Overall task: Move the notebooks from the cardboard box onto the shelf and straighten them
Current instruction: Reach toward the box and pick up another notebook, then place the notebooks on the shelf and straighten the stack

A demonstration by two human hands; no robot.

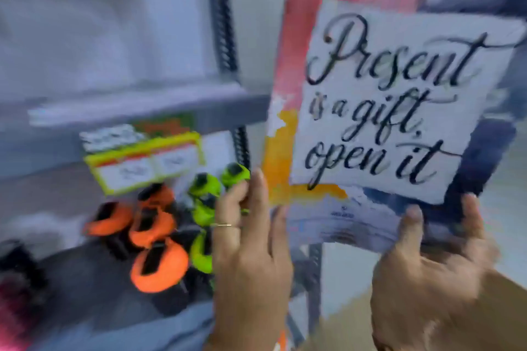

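A notebook with a pink, orange and dark blue cover and the script "Present is a gift, open it" fills the right of the blurred head view, held upright and tilted slightly. My left hand grips its lower left edge, a thin ring on one finger. My right hand holds its bottom edge from below, thumb on the cover. The grey metal shelf is to the left of the notebook. The cardboard box cannot be made out.
On the lower shelf level lie several orange and lime green rounded items and a yellow-edged packet. A dark perforated shelf upright runs down just left of the notebook. The shelf above looks pale and blurred.
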